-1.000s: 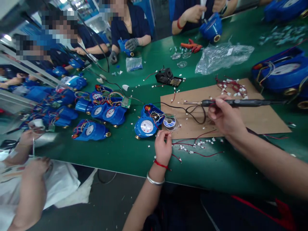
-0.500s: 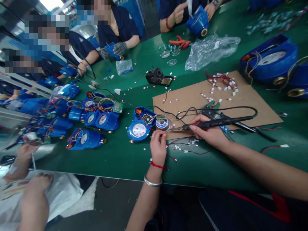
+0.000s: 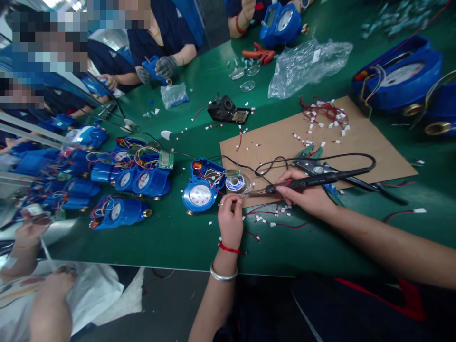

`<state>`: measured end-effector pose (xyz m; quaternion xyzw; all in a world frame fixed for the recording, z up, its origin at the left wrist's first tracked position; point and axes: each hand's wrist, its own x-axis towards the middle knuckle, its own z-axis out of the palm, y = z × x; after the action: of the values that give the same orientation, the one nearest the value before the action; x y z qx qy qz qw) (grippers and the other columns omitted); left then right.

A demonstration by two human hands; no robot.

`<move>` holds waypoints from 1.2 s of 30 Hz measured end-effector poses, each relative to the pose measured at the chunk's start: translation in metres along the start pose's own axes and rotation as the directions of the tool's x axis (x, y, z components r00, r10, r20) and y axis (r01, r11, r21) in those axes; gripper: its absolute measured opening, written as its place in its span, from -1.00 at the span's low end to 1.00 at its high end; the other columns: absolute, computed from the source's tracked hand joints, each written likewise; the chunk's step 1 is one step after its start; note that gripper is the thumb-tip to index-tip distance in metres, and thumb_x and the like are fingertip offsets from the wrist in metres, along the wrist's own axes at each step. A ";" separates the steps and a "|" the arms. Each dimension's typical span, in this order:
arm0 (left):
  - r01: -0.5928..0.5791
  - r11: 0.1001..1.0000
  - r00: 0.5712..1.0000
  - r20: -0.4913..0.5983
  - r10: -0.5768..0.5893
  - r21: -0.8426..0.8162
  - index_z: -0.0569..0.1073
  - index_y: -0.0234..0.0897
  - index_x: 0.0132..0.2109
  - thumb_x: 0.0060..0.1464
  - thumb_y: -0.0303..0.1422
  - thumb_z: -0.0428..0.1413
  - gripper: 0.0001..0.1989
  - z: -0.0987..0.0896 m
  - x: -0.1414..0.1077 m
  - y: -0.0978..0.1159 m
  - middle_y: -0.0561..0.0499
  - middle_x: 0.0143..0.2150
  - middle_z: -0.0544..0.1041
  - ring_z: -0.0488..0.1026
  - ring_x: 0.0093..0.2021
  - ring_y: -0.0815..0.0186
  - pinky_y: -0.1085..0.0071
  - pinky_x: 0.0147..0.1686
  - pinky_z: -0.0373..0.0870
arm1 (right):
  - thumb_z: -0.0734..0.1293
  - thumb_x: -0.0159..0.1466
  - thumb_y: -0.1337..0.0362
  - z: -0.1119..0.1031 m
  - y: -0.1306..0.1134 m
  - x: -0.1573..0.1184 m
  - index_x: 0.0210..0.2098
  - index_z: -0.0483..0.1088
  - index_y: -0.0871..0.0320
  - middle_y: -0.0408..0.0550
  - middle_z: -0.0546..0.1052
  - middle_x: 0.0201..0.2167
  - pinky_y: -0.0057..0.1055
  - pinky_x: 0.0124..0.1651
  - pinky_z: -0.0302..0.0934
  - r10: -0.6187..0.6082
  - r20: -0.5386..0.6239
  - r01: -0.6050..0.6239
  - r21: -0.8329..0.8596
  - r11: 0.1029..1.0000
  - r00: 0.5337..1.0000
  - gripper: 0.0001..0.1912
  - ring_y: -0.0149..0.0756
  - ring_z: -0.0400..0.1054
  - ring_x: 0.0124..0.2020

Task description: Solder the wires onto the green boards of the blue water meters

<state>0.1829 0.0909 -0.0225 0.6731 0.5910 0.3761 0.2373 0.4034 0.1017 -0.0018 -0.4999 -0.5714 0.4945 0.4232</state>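
Note:
My right hand (image 3: 308, 194) holds a black soldering iron (image 3: 302, 183), its tip pointing left over the edge of the cardboard sheet (image 3: 263, 135). Close to that tip, my left hand (image 3: 231, 221) is closed in a pinch; what it pinches is too small to make out. A solder spool (image 3: 235, 184) stands just beyond my left fingers. Left of the spool sits a blue meter (image 3: 200, 195) with its wired compartment open and a small circuit board (image 3: 233, 173) at its right side. Red wires with white connectors (image 3: 263, 218) lie beside my left hand.
Wire strippers (image 3: 320, 170) lie under the iron's cable. Behind are a black iron stand (image 3: 228, 110), a plastic bag (image 3: 306, 69) and orange pliers (image 3: 259, 53). More blue meters (image 3: 121, 212) stand at left and right. Co-workers sit across the table and at the left.
The view has shifted slightly, moving most things a little left. Both hands keep nearly the same pose. Across the table, a person's blue meter has turned, its dial now showing.

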 end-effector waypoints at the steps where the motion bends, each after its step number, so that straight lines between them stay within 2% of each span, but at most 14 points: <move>1: -0.002 1.000 1.000 0.002 0.002 0.003 0.37 -0.26 -0.31 0.17 -0.41 -0.02 -0.89 0.000 0.000 0.000 -0.04 -0.24 0.43 0.38 -0.16 0.28 0.33 -0.11 0.30 | 0.31 0.21 0.20 0.000 0.000 0.000 -0.28 0.30 0.07 -0.24 0.35 -0.64 -0.43 -0.56 0.15 0.001 0.002 -0.001 -0.002 1.000 1.000 -0.88 -0.40 0.26 -0.66; 10: -0.012 0.999 1.000 0.001 0.012 0.034 0.35 -0.26 -0.32 0.15 -0.43 -0.01 -0.91 0.001 -0.001 0.000 -0.04 -0.23 0.42 0.38 -0.15 0.27 0.31 -0.09 0.29 | 0.32 0.21 0.19 0.001 0.000 -0.001 -0.29 0.32 0.09 -0.22 0.36 -0.63 -0.43 -0.54 0.14 -0.002 0.000 0.002 -0.045 0.999 1.000 -0.87 -0.39 0.28 -0.62; 17: -0.020 0.999 1.000 0.001 0.020 0.033 0.35 -0.25 -0.33 0.15 -0.43 -0.01 -0.91 0.001 -0.001 -0.001 -0.04 -0.25 0.42 0.38 -0.16 0.27 0.31 -0.09 0.30 | 0.31 0.20 0.19 0.002 0.000 -0.001 -0.28 0.31 0.10 -0.23 0.36 -0.63 -0.45 -0.56 0.15 0.027 0.024 -0.027 0.000 1.000 0.999 -0.85 -0.43 0.25 -0.66; 31: -0.012 0.999 1.000 -0.005 0.012 0.042 0.36 -0.26 -0.32 0.15 -0.43 0.00 -0.92 0.001 -0.001 -0.001 -0.04 -0.23 0.43 0.39 -0.15 0.27 0.31 -0.09 0.30 | 0.32 0.20 0.21 0.002 -0.001 -0.001 -0.29 0.32 0.10 -0.21 0.35 -0.64 -0.43 -0.53 0.14 0.000 0.013 0.000 -0.055 0.998 1.000 -0.87 -0.39 0.26 -0.61; 36: -0.009 1.000 1.000 -0.017 0.009 0.024 0.38 -0.26 -0.31 0.15 -0.42 0.00 -0.91 0.001 -0.002 -0.002 -0.03 -0.24 0.43 0.39 -0.16 0.28 0.33 -0.10 0.31 | 0.30 0.21 0.19 0.001 -0.002 -0.002 -0.30 0.29 0.06 -0.23 0.34 -0.64 -0.41 -0.55 0.14 -0.006 -0.021 0.006 -0.003 1.000 1.000 -0.88 -0.40 0.24 -0.65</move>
<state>0.1824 0.0895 -0.0252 0.6752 0.5945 0.3758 0.2223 0.4025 0.0994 0.0002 -0.5038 -0.5692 0.4871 0.4300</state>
